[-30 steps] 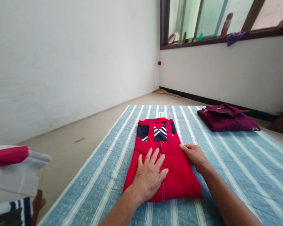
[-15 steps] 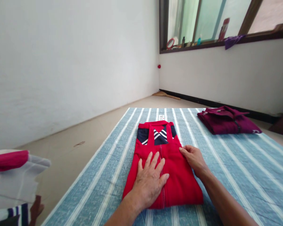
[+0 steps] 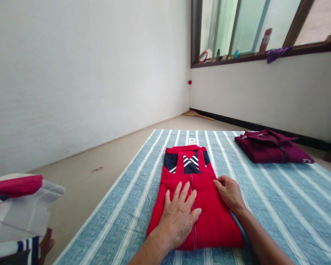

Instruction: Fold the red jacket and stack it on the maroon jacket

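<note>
A folded red jacket with navy panels and white stripes near its top lies on a blue-and-white striped sheet. A zip-like line runs down its middle. My left hand rests flat on the front of the jacket, its fingers spread. At the jacket's right edge, my right hand has thumb and forefinger closed on the red cloth, with the other fingers curled in.
A folded maroon garment lies at the sheet's far right. Loose clothes are piled low on the left. A white wall rises beyond the floor, and small items stand on the window sill.
The camera view has shifted a little, so the scene appears slightly lower and further right. Both hands keep almost the same place on the jacket.
</note>
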A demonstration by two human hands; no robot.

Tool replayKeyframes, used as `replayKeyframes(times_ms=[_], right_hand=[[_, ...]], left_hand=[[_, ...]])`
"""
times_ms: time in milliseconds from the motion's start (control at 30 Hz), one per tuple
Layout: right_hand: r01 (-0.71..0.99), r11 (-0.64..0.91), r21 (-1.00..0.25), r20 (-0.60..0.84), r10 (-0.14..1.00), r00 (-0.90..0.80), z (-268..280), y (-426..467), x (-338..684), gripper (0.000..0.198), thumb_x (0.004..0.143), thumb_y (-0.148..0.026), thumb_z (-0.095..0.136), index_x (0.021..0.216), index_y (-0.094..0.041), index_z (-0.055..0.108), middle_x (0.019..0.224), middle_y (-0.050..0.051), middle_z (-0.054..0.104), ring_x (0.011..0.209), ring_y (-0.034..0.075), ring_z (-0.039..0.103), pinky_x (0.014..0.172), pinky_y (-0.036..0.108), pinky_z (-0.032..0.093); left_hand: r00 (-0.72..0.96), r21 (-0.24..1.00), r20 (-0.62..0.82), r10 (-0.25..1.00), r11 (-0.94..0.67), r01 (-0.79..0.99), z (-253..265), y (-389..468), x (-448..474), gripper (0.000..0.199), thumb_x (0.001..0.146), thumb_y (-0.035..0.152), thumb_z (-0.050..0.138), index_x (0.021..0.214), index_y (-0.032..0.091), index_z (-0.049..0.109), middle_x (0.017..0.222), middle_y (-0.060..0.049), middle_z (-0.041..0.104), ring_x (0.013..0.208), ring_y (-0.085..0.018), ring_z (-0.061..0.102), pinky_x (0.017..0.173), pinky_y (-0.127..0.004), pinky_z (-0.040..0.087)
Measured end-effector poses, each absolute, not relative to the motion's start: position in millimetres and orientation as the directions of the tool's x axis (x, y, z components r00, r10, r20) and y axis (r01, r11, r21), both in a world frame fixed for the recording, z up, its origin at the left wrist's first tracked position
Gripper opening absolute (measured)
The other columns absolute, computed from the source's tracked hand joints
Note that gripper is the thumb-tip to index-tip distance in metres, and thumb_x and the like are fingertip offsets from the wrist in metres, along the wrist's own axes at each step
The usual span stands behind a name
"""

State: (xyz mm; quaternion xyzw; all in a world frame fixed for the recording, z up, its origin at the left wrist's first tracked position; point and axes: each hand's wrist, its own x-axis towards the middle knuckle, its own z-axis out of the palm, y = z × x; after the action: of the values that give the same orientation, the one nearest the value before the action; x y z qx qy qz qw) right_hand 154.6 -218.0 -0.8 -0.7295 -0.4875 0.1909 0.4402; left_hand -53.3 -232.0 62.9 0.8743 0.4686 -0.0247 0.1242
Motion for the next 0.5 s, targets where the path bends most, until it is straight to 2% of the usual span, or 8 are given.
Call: replayKeyframes(times_ms=[67, 133, 200, 300, 400, 500], right_hand=[[0.568, -0.136, -0.812, 0.171, 0.875, 0.453, -2, -220, 154, 0.024, 0.078, -0.040, 0.049, 0.081, -0.020, 0.063, 0.057, 0.000, 0.059, 0.057, 0.020, 0.057, 0.056, 0.030, 0.037], [0.635, -0.097, -0.767, 0.258, 0.859, 0.442, -2, -222, 153, 0.028, 0.081, -0.037, 0.048, 0.098, -0.019, 0.062, 0.064, 0.001, 0.063, 0.060, 0.021, 0.059, 0.059, 0.031, 0.041], [0.730, 0.027, -0.683, 0.425, 0.827, 0.368, -1, -224, 152, 0.029, 0.084, -0.031, 0.045, 0.106, -0.019, 0.061, 0.082, 0.005, 0.068, 0.073, 0.022, 0.064, 0.068, 0.033, 0.046], [0.796, 0.278, -0.538, 0.625, 0.765, 0.155, 5, -226, 149, 0.024, 0.087, -0.025, 0.045, 0.104, -0.020, 0.062, 0.106, 0.009, 0.067, 0.097, 0.022, 0.063, 0.086, 0.034, 0.047], [0.784, 0.393, -0.480, 0.594, 0.804, -0.039, 10, -226, 145, 0.020, 0.087, -0.023, 0.049, 0.100, -0.022, 0.065, 0.107, 0.007, 0.068, 0.101, 0.021, 0.062, 0.091, 0.035, 0.046], [0.751, 0.396, -0.528, 0.470, 0.873, -0.130, 13, -227, 144, 0.018, 0.088, -0.023, 0.050, 0.095, -0.022, 0.066, 0.104, 0.006, 0.068, 0.098, 0.020, 0.062, 0.088, 0.033, 0.048]], left_hand=[[0.558, 0.194, -0.163, 0.814, -0.528, 0.827, 65, -233, -53, 0.053, 0.092, 0.048, 0.040, 0.142, 0.028, 0.040, 0.156, -0.006, 0.023, 0.144, -0.031, 0.014, 0.110, -0.064, 0.013], [0.561, 0.195, -0.158, 0.813, -0.531, 0.825, 65, -234, -54, 0.054, 0.093, 0.049, 0.039, 0.143, 0.028, 0.039, 0.156, -0.006, 0.023, 0.144, -0.031, 0.013, 0.110, -0.064, 0.013], [0.565, 0.195, -0.149, 0.811, -0.536, 0.821, 63, -234, -55, 0.054, 0.093, 0.049, 0.037, 0.143, 0.028, 0.038, 0.156, -0.006, 0.022, 0.144, -0.030, 0.013, 0.110, -0.064, 0.013], [0.579, 0.202, -0.116, 0.807, -0.552, 0.809, 58, -234, -56, 0.054, 0.095, 0.052, 0.033, 0.143, 0.029, 0.038, 0.156, -0.005, 0.022, 0.144, -0.029, 0.012, 0.110, -0.064, 0.014], [0.590, 0.205, -0.094, 0.802, -0.564, 0.800, 54, -233, -58, 0.055, 0.095, 0.055, 0.028, 0.143, 0.029, 0.037, 0.156, -0.005, 0.022, 0.144, -0.028, 0.011, 0.110, -0.065, 0.014], [0.592, 0.202, -0.101, 0.799, -0.566, 0.799, 53, -232, -57, 0.055, 0.095, 0.054, 0.029, 0.143, 0.029, 0.037, 0.156, -0.005, 0.022, 0.144, -0.028, 0.011, 0.110, -0.065, 0.014]])
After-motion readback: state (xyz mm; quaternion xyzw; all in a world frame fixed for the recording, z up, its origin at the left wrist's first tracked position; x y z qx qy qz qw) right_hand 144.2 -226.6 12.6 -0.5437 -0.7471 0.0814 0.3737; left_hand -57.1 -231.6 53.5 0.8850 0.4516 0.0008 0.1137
